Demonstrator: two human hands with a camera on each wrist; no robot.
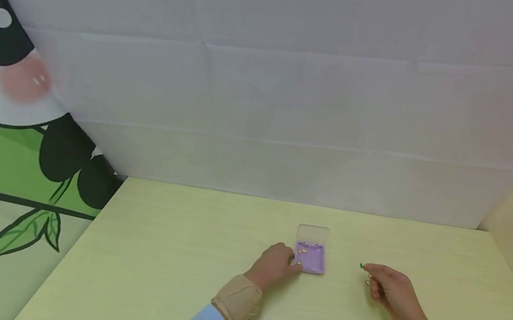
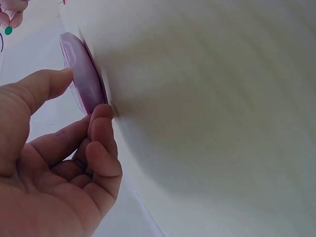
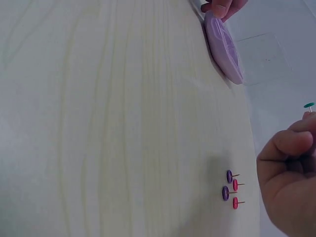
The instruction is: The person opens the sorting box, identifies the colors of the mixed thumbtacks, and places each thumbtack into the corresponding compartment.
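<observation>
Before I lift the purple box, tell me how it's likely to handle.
The purple box looks like smooth molded plastic, so it's probably stiff and fairly light. Its clear lid stands open, sticking out past the back, so it may swing. The small gold pieces inside would likely slide if it tilts.

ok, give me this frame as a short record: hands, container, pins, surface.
left_hand: left hand grips the edge of the purple box
right_hand: right hand pinches a green pin
container: purple box, on the table
lid: clear lid, open
box_contents: a few small gold-looking pieces, too small to identify
held_pin: green pin, clear of the table
loose_pins: two purple pins, two pinkish-red pins, on the table
surface: pale wood-grain table
</observation>
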